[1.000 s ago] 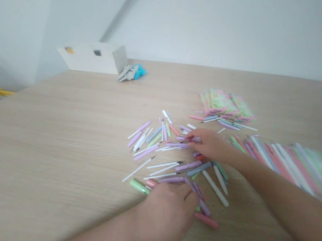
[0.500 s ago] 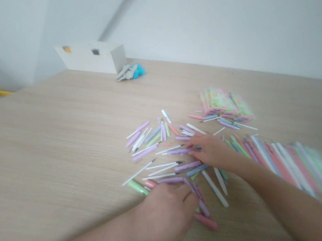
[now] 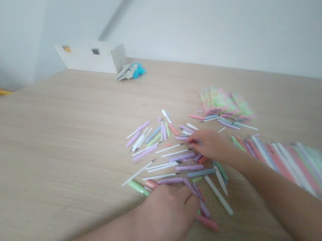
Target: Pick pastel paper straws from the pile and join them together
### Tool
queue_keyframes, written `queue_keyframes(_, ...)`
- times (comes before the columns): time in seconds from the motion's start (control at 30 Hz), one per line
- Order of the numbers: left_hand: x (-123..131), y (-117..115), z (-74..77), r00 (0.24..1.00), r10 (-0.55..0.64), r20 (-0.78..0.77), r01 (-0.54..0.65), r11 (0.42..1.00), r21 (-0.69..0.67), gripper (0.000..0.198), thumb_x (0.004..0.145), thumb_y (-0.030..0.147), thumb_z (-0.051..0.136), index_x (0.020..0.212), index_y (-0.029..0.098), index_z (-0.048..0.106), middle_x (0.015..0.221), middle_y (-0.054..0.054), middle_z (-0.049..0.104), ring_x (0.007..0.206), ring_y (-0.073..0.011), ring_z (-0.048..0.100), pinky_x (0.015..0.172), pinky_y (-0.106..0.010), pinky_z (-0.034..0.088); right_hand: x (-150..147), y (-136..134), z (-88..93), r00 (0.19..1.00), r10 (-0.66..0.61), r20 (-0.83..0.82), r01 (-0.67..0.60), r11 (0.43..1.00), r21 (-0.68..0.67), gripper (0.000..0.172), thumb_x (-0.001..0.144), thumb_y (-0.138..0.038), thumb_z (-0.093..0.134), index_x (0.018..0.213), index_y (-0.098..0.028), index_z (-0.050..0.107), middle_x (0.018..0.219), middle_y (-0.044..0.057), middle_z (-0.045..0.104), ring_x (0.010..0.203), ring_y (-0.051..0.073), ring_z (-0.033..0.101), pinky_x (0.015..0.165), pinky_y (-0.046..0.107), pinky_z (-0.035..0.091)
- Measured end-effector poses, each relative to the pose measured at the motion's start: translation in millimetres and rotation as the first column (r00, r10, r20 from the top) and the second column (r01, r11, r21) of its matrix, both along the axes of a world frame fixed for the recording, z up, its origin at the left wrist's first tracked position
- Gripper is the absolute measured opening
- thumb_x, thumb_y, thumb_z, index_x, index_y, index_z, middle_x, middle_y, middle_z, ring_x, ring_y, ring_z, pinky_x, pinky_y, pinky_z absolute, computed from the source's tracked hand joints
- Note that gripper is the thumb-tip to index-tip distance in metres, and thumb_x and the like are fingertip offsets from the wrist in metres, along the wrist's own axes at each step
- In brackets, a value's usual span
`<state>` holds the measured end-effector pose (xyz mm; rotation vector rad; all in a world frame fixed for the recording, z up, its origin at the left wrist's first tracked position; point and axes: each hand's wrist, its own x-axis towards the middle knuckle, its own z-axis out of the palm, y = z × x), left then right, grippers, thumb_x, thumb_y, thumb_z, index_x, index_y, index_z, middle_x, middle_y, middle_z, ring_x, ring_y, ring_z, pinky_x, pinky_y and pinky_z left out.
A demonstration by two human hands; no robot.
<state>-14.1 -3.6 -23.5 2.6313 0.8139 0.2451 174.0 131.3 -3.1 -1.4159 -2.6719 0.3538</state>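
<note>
My left hand (image 3: 168, 212) rests low over the near side of a scatter of pen parts. Its fingers are curled closed and their tips are hidden, beside a purple pen barrel (image 3: 203, 208) and a pink barrel (image 3: 207, 222). Farther back, my right hand (image 3: 207, 144) reaches in from the right, thumb and forefinger slightly apart. Those fingertips are at the dark tips of two white pen refills (image 3: 170, 148), with nothing visible between them. Just below lie a purple barrel (image 3: 181, 157) and a blue-grey barrel (image 3: 201, 173).
Rows of pastel pens (image 3: 288, 162) lie under and beyond my right forearm. Pink-and-green printed packs (image 3: 221, 102) stand behind the scatter. At the back of the wooden table (image 3: 54, 143) are a white box (image 3: 89, 59) and a crumpled grey-and-blue item (image 3: 131, 71).
Purple and blue-grey barrels by my right hand have shifted, and a white refill now lies apart from them. A white barrel on the near side slid slightly toward me. My left hand barely moved.
</note>
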Motion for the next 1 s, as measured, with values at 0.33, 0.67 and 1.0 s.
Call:
queue_keyframes(0.33, 2, -1, -0.9, 1.0, -0.009, 0.017, 0.009, 1.0, 0.007, 0.019, 0.09, 0.016, 0.042, 0.105, 0.015, 0.053, 0.103, -0.007, 0.062, 0.097, -0.0204, 0.058, 0.083, -0.037, 0.05, -12, 0, -9.7, 0.994, 0.027, 0.105, -0.033, 0.998, 0.052, 0.018, 0.082, -0.022, 0.05, 0.08, -0.019, 0.068, 0.083, 0.005, 0.068, 0.076, 0.017, 0.06, 0.068, 0.026, 0.038)
queue_keyframes(0.67, 3, -2, -2.5, 1.0, -0.014, -0.009, 0.014, 1.0, 0.014, 0.019, 0.088, 0.018, 0.044, 0.105, 0.015, 0.053, 0.102, -0.008, 0.062, 0.1, -0.0216, 0.057, 0.085, -0.038, 0.049, 1, -2, 5.7, 0.998, -0.052, 0.034, 0.055, 0.995, -0.081, 0.012, 0.076, -0.022, 0.057, 0.078, -0.02, 0.069, 0.079, 0.002, 0.07, 0.073, 0.017, 0.062, 0.068, 0.025, 0.04)
queue_keyframes(1.0, 4, -2, 1.7, 0.999, -0.044, 0.029, 0.044, 0.999, 0.006, 0.016, 0.09, 0.018, 0.043, 0.1, 0.015, 0.056, 0.095, -0.006, 0.063, 0.09, -0.0185, 0.058, 0.079, -0.032, 0.049, -8, -3, -3.2, 0.997, 0.037, 0.072, -0.036, 0.999, -0.01, 0.015, 0.078, -0.018, 0.051, 0.076, -0.02, 0.066, 0.078, 0.003, 0.067, 0.073, 0.017, 0.06, 0.067, 0.025, 0.039)
